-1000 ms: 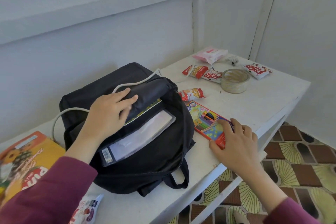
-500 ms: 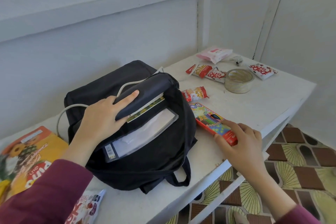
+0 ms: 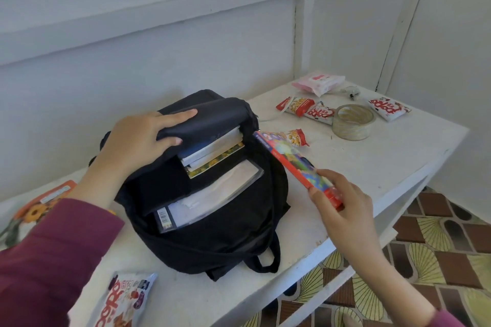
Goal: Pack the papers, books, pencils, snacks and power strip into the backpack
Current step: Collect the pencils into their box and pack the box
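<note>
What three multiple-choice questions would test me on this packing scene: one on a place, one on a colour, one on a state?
1. Where is the roll of clear tape?
A. On the table, to the right of the backpack
B. Inside the bag
C. On the tiled floor

2. What colour is the backpack?
A. Red
B. Black
C. White

3. What is the right hand doing?
A. Resting flat and empty
B. Pulling a zip
C. Holding the coloured-pencil box tilted at the bag's open mouth

Answers:
1 A: the tape stands on the white tabletop, apart from the bag.
2 B: its fabric is black all over.
3 C: fingers and thumb pinch the box's near end, and its far end points at the opening.
</note>
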